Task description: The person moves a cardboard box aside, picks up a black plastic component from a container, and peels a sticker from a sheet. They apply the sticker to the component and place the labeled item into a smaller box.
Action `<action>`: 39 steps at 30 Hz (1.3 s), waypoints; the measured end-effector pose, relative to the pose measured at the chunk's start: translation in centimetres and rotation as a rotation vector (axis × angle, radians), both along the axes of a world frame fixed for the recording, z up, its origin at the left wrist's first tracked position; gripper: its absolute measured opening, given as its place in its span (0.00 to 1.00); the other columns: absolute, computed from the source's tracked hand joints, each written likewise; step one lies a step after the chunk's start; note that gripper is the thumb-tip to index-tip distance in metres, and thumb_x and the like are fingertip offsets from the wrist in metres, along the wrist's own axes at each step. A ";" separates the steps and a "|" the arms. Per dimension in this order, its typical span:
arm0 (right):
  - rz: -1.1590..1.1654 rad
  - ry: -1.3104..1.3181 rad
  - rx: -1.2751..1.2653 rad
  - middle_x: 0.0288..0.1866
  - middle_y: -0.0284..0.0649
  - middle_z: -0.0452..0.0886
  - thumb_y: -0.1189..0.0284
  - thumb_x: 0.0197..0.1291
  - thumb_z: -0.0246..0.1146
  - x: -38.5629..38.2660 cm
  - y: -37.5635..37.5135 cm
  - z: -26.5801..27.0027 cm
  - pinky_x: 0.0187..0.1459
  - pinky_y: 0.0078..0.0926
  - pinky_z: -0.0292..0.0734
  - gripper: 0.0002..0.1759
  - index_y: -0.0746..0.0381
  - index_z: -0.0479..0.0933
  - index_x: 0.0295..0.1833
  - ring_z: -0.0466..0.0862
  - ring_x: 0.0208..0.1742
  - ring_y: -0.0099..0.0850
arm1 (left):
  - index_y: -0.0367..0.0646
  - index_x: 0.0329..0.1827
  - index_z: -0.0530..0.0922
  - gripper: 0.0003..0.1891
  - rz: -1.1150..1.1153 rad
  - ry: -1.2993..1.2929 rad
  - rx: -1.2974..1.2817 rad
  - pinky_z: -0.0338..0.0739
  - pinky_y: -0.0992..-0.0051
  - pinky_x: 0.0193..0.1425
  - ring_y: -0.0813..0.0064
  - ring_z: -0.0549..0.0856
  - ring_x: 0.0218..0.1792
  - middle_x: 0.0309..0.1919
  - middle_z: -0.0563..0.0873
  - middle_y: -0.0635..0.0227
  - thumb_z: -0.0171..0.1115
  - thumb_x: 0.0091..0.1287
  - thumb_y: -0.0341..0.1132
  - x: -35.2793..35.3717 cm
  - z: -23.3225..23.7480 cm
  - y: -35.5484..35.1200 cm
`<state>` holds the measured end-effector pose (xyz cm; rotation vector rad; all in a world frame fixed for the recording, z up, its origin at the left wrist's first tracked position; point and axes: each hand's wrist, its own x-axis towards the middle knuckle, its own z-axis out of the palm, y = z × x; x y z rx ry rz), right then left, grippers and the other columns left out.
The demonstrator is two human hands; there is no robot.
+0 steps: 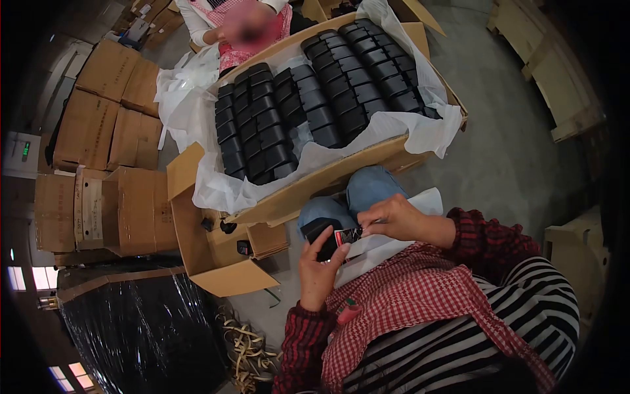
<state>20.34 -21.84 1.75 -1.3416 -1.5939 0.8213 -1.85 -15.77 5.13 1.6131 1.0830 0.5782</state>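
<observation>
Both hands [319, 272] [394, 220] grip one small black part [326, 231], seemingly red-labelled.

A big carton [367, 172] is sitting in front of the knees [361, 194], with rows of parts [308, 98] lying inside it on a liner [216, 184] that is hanging over the rim. Another person [230, 26] is occupying the spot behind the carton. A smaller open box [203, 249] is sitting under the carton's left end. Left of it, stacks of cartons [105, 125] are standing, with a pallet load [138, 328] nearer the camera and loose straps [246, 348] lying on the floor [512, 151] to its right. Wooden frames [558, 72] are lying far right. A sheet [374, 253] is lying over the lap. Above it, a small part [325, 240] is sitting in the grip of the left hand [318, 272], the right hand [394, 220] touching its right end
</observation>
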 end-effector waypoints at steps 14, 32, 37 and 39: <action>-0.240 -0.154 0.457 0.35 0.41 0.84 0.75 0.47 0.73 5.1 -1.6 3.9 0.39 0.30 0.80 0.12 0.62 0.83 0.39 0.85 0.37 0.38 | 0.38 0.42 0.83 0.09 -0.055 -0.285 -0.648 0.74 0.85 0.36 0.87 0.80 0.31 0.33 0.84 0.75 0.65 0.67 0.36 8.3 0.3 0.1; -0.631 0.307 -0.134 0.30 0.33 0.82 0.82 0.53 0.68 7.8 -6.6 2.1 0.33 0.17 0.75 0.05 0.69 0.82 0.37 0.79 0.32 0.16 | 0.37 0.39 0.85 0.10 -0.509 0.139 0.010 0.80 0.75 0.42 0.74 0.86 0.31 0.34 0.87 0.63 0.67 0.63 0.35 15.0 -5.2 -2.0; -0.682 0.443 -0.122 0.31 0.35 0.82 0.80 0.54 0.68 8.1 -7.0 3.4 0.33 0.18 0.76 0.08 0.69 0.82 0.41 0.80 0.33 0.18 | 0.38 0.34 0.85 0.11 -0.576 0.208 0.237 0.77 0.57 0.43 0.48 0.83 0.36 0.29 0.85 0.49 0.66 0.59 0.38 16.9 -4.4 -2.7; -0.677 0.510 -0.110 0.33 0.35 0.82 0.81 0.55 0.68 8.7 -7.7 4.4 0.34 0.17 0.76 0.09 0.69 0.82 0.42 0.80 0.34 0.18 | 0.37 0.35 0.85 0.13 -0.599 0.206 0.182 0.77 0.58 0.45 0.51 0.84 0.34 0.32 0.85 0.49 0.65 0.61 0.40 17.2 -4.3 -2.9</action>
